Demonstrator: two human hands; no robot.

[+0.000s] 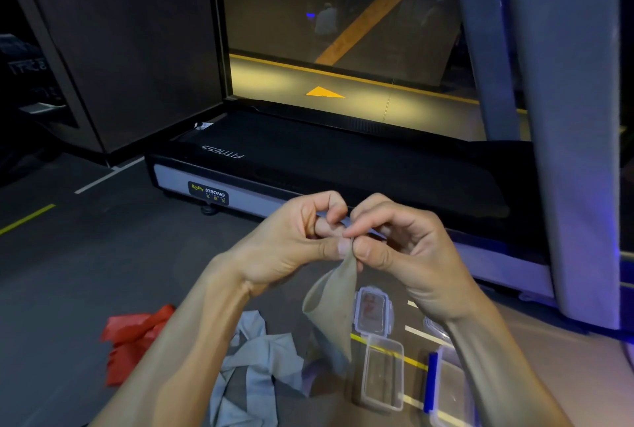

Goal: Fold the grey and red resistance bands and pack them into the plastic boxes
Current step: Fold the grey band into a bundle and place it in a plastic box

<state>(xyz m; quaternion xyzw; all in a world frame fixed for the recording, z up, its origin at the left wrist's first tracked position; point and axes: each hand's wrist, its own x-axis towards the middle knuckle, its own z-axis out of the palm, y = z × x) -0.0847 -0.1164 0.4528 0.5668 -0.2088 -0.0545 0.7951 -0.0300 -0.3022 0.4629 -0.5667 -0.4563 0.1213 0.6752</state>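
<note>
**A:** Head view at that moment: what did you have?

**Me:** Both hands raised over the floor. Left hand (291, 238) and right hand (394, 241) were thumb to forefinger on the top edge of a grey band (331, 310), fingertips nearly touching each other. Other fingers curled, nothing else held. Band hung down from the pinch, loose, with a fold partway down.

**A:** Rest of the bands?

**Me:** More grey bands (254, 358) lay tangled on the floor below my left forearm. Red band (132, 334) was crumpled to the left of that, untouched. Plastic boxes were on the floor to the right: one clear open box (382, 371), a clip lid (372, 313) just beyond it, and another box with a blue clip (446, 389) partly behind my right wrist. Couldn't tell whether anything was inside. Treadmill (308, 166) ahead.

**A:** Step in hand?

**Me:** My read: early, first fold of the grey one, nothing packed.

**A:** Tips for doing it right?

**Me:** Match the two edges flush at the pinch before doubling over. Run the fingers down to flatten the hanging part, else the twist gets locked in. Keep folding in halves until it's narrower than the box. Hold the stack pinched on the way down; the stuff will likely spring open if released early.
</note>
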